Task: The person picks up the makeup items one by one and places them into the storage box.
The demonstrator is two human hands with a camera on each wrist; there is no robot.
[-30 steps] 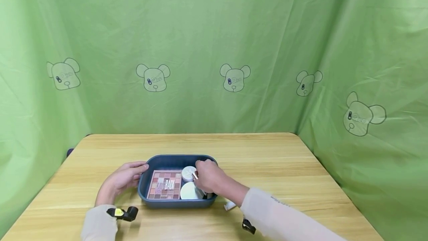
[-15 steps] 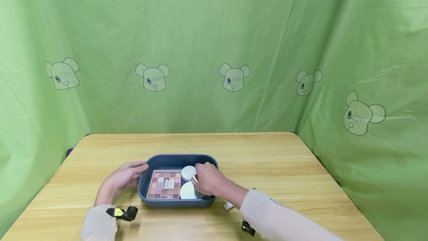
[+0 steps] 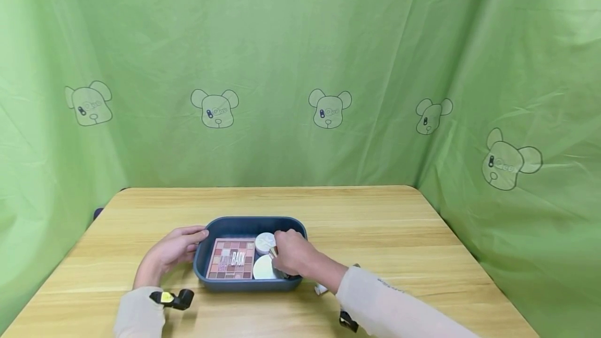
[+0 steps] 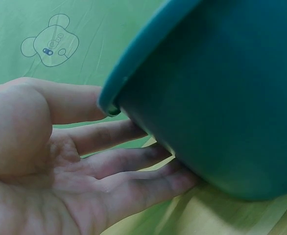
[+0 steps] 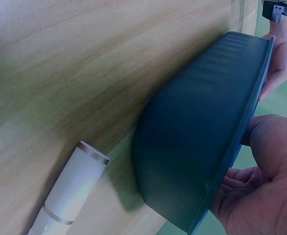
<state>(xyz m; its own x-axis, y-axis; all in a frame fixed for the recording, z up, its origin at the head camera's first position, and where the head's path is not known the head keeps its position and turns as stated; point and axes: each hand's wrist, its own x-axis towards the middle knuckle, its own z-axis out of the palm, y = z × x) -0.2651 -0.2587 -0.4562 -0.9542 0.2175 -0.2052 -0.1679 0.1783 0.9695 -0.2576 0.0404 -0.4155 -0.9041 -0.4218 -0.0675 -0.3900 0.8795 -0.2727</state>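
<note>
A dark blue oval-cornered basin (image 3: 249, 286) stands on the table, holding a pink makeup palette (image 3: 231, 261), a white round jar (image 3: 265, 243) and a white round compact-like disc (image 3: 264, 268). At its left end my left hand (image 3: 173, 248) grips the basin, thumb at the rim and fingers against the outer wall, as the left wrist view shows. My right hand (image 3: 295, 252) reaches inside the right end, fingers curled around a small stick-like item (image 3: 273, 252) with a shiny metallic end. Most of that item is hidden by the hand; its kind is unclear.
A white tube with metallic bands (image 5: 72, 188) lies on the wooden table (image 3: 375, 223) by the basin's right end, partly covered by my right arm in the head view. A green curtain (image 3: 272, 155) printed with bear heads surrounds the table's back and sides.
My right hand has shifted slightly down in the basin with the small item, whose shiny end sits lower. A pale thing under that hand is now hidden. The left hand stays put.
</note>
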